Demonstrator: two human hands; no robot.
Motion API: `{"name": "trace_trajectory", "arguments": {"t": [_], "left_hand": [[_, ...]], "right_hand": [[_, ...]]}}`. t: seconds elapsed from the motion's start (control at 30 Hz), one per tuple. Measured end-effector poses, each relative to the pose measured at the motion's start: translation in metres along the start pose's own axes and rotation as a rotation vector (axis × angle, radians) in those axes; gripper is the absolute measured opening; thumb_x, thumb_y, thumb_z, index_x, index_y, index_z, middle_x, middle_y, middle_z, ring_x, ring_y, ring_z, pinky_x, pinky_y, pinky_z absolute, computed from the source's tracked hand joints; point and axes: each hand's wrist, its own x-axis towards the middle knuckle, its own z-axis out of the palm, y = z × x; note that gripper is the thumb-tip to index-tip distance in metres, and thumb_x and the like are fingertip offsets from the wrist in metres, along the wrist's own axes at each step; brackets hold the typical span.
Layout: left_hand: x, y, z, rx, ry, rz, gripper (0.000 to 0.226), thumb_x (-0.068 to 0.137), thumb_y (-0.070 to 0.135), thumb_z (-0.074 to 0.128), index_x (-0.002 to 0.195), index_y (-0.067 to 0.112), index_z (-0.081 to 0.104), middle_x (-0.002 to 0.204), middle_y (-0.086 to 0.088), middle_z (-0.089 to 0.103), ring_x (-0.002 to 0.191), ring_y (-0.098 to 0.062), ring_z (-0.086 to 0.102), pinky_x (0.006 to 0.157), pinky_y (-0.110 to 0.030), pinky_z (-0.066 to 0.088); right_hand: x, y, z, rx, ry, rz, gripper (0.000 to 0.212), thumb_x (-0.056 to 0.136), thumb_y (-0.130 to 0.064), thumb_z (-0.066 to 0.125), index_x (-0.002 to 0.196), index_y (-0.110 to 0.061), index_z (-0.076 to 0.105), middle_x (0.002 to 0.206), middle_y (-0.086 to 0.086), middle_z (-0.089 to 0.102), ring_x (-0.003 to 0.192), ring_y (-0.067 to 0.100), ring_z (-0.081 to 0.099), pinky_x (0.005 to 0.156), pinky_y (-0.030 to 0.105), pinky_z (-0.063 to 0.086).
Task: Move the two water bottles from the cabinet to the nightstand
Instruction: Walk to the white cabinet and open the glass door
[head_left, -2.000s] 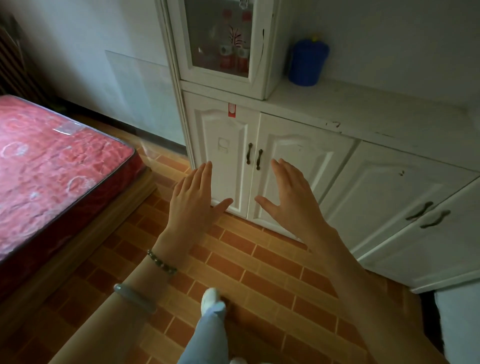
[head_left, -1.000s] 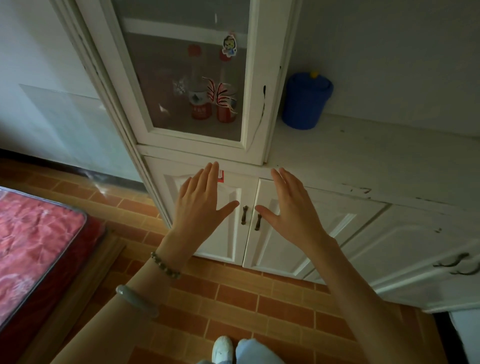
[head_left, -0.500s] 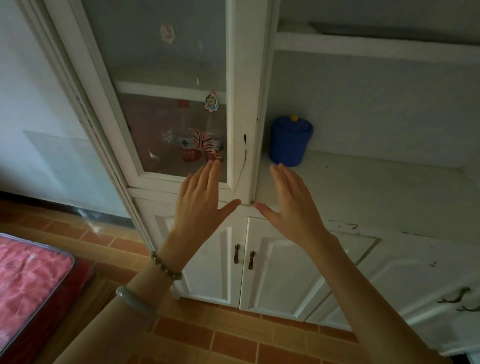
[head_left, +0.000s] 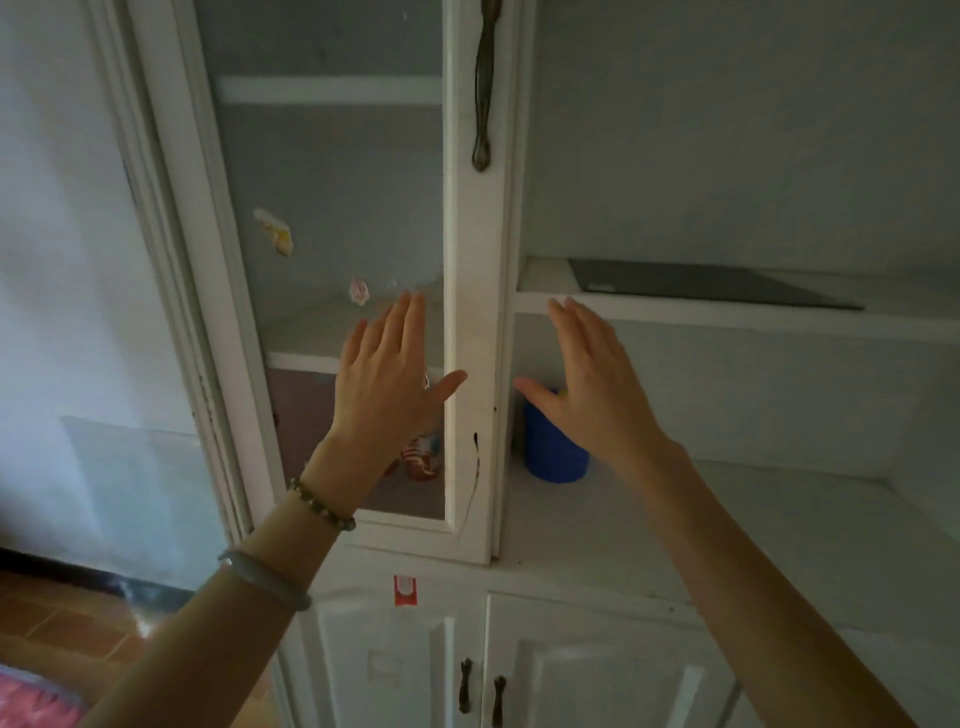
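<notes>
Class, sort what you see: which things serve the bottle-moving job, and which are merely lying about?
Job: red-labelled water bottle behind the shut glass cabinet door; its dark metal handle; left hand; right hand.

Lying about: blue plastic lidded tub; flat dark panel.

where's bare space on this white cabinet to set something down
The open counter right of the blue plastic tub is bare. The shelf above is mostly taken by a dark flat panel. Behind the closed glass door, red-labelled bottles crowd the lower shelf.
</notes>
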Motion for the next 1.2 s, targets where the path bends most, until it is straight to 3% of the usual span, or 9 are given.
{"name": "trace_trajectory", "arguments": {"t": [0.23,0.5,0.7,0.9,1.2], "left_hand": [[0.066,-0.001,-0.038,0.076,0.162,0.049,0.088,0.083,0.058,0.053,0.144,0.002,0.022,0.149,-0.018,0.032,0.135,-0.033,0.034,0.112,-0.047,0.021],[0.129,0.005,-0.066,0.125,0.249,0.061,0.082,0.087,0.051,0.052,0.144,0.002,0.021,0.149,-0.017,0.031,0.136,-0.032,0.032,0.113,-0.046,0.021],[0.168,0.009,-0.061,0.132,0.346,0.082,0.072,0.085,0.044,0.057,0.138,-0.001,0.037,0.14,-0.019,0.046,0.129,-0.033,0.043,0.108,-0.048,0.03],[0.192,0.015,-0.056,0.172,0.429,0.121,0.064,0.092,0.041,0.046,0.139,0.0,0.036,0.142,-0.017,0.043,0.132,-0.03,0.04,0.11,-0.047,0.023],[0.207,0.028,-0.046,0.205,0.434,0.151,0.056,0.093,0.022,0.05,0.141,0.0,0.032,0.144,-0.018,0.04,0.132,-0.03,0.04,0.112,-0.048,0.018]], "right_hand": [[0.052,-0.005,-0.053,-0.009,0.153,-0.045,0.079,0.085,-0.04,0.059,0.143,-0.007,0.017,0.151,0.016,0.021,0.139,0.027,0.017,0.114,0.043,0.019],[0.094,-0.006,-0.092,-0.021,0.214,-0.087,0.078,0.086,-0.038,0.059,0.143,-0.007,0.015,0.152,0.015,0.019,0.139,0.026,0.015,0.115,0.04,0.017],[0.11,0.004,-0.103,-0.075,0.263,-0.085,0.076,0.085,-0.034,0.061,0.142,-0.006,0.02,0.15,0.016,0.023,0.139,0.027,0.019,0.114,0.04,0.021],[0.112,0.014,-0.103,-0.072,0.25,-0.097,0.077,0.086,-0.041,0.056,0.144,-0.011,0.016,0.153,0.011,0.018,0.14,0.022,0.015,0.115,0.039,0.02],[0.108,0.022,-0.11,-0.06,0.246,-0.1,0.074,0.086,-0.036,0.059,0.143,-0.009,0.02,0.151,0.014,0.022,0.139,0.024,0.017,0.114,0.04,0.022]]}}
